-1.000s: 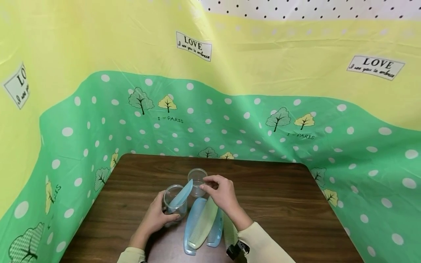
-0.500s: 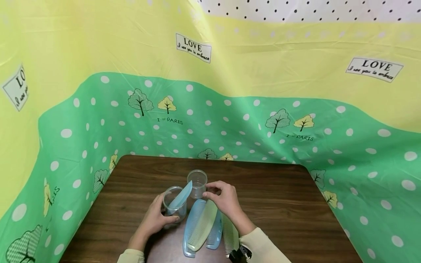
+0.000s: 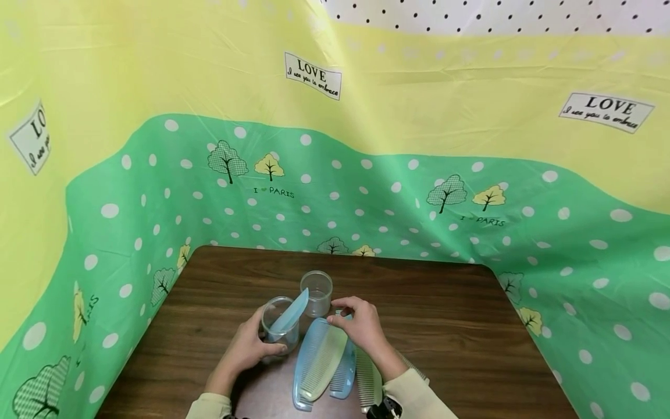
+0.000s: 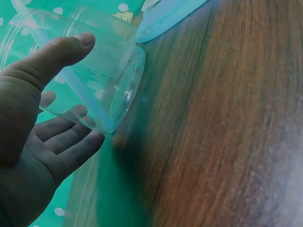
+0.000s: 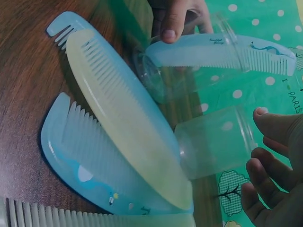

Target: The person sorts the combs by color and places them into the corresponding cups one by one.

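Note:
My left hand [image 3: 245, 348] grips a clear plastic cup [image 3: 289, 337], thumb on the near side and fingers round the other. Inside that cup leans a blue comb [image 3: 297, 308], its end sticking out above the rim. My right hand [image 3: 362, 326] is just over the upper ends of the combs on the table, thumb and fingers loosely bent with nothing between them. In the right wrist view, a pale green comb [image 5: 128, 118] lies across a blue comb [image 5: 137, 92], with a second blue comb [image 5: 80, 156] partly under it. Another pale green comb [image 3: 369, 378] lies beside them, partly under my right forearm.
A second clear cup [image 3: 317, 297] stands upright behind the combs, between my hands. The brown wooden table [image 3: 450, 326] is enclosed by a green and yellow printed curtain [image 3: 366, 192] at the back and sides.
My right hand has moved from beside the second cup's rim down towards the combs' upper ends. My left hand keeps the cup and its comb in place.

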A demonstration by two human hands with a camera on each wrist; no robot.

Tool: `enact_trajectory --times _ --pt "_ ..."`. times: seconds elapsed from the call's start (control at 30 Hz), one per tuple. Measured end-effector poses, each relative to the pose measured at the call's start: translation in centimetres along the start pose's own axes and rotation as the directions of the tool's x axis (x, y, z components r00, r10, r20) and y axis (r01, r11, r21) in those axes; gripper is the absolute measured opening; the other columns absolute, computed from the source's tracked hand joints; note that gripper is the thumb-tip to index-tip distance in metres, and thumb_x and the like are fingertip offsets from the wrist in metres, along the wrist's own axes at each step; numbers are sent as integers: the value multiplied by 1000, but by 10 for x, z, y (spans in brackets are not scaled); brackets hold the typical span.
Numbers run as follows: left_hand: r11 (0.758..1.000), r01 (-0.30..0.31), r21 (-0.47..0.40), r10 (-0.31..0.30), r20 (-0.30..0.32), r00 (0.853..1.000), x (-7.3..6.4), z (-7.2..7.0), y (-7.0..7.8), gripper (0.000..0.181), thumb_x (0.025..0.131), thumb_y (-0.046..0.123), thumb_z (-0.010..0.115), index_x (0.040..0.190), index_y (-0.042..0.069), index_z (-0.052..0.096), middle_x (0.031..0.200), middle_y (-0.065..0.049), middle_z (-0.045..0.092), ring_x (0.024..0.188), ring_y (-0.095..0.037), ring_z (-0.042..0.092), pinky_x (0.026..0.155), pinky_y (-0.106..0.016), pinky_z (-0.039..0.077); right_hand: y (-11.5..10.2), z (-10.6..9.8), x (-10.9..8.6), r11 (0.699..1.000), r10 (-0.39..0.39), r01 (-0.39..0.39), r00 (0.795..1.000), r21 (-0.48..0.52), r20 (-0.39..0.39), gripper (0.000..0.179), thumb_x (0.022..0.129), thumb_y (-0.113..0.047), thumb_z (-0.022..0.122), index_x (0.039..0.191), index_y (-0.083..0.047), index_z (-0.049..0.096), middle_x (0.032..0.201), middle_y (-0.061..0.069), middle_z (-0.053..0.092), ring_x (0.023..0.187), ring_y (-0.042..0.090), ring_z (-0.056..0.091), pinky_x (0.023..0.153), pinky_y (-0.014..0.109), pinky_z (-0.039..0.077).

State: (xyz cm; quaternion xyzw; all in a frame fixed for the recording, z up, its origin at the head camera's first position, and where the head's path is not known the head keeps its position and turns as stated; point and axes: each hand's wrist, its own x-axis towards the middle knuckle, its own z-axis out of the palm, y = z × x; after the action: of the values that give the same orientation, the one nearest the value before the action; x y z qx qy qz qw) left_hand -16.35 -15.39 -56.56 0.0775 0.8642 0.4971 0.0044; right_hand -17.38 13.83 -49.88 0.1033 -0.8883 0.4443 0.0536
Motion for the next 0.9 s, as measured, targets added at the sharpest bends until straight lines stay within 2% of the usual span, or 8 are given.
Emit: enact_trajectory --times 0.3,0.57,0.9 --pt "1000 5 7 -6 11 1000 -1 -1 0 101 62 30 100 149 28 49 129 -4 69 115 -22 65 93 -41 55 12 4 0 1000 15 -14 999 -14 52 29 84 -18 86 112 -11 78 110 11 75 93 30 70 66 25 56" --pt "1000 11 18 -11 12 1000 -2 -1 1 101 62 31 100 148 23 49 128 -5 69 113 -22 65 93 -40 55 22 5 -1 999 44 -41 994 -31 96 41 84 -17 86 121 -4 73 116 15 73 99 35 69 71 33 59" --pt "1000 -2 2 2 19 1000 1 0 1 101 64 29 99 150 21 47 131 -10 67 116 -28 66 91 -40 58 33 7 0 994 75 -63 989 -92 129 47 83 -22 87 124 -7 72 121 11 72 106 33 68 79 41 60"
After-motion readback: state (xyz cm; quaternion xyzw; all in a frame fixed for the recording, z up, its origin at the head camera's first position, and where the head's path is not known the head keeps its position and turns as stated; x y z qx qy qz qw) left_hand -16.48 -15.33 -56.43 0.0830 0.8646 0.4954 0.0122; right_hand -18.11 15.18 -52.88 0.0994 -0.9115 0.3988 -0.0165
